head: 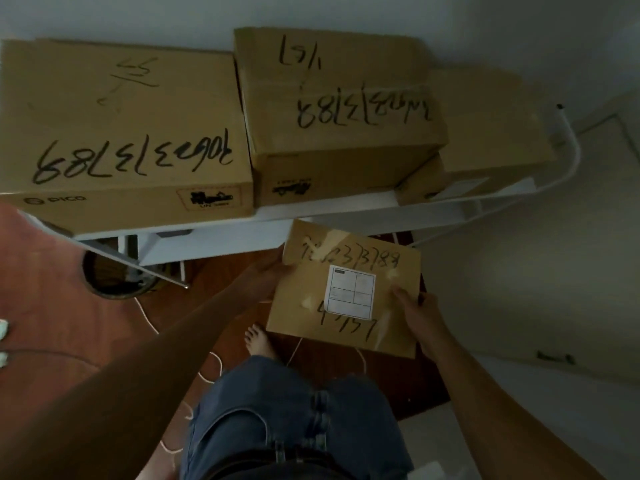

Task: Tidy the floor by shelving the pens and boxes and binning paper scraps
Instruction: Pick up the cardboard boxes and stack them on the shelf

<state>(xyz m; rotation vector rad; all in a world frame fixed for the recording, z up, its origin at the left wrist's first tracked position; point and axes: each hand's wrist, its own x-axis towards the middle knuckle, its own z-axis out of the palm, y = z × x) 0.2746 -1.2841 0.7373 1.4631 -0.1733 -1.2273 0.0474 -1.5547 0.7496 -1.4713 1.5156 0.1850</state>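
Note:
I hold a flat cardboard box (346, 289) with black handwritten numbers and a white label in front of me, below the shelf's front edge. My left hand (268, 273) grips its left edge. My right hand (417, 311) grips its right edge, thumb on top. On the white shelf (329, 211) stand three cardboard boxes: a large one (121, 133) at the left, a taller one (339, 109) in the middle, and a lower one (491, 133) at the right.
A round dark bin (117, 275) sits under the shelf at the left. White cord (207, 368) trails over the wooden floor near my bare foot (258, 341). A white curved tube frame (571, 150) bounds the shelf's right end. Pale wall lies to the right.

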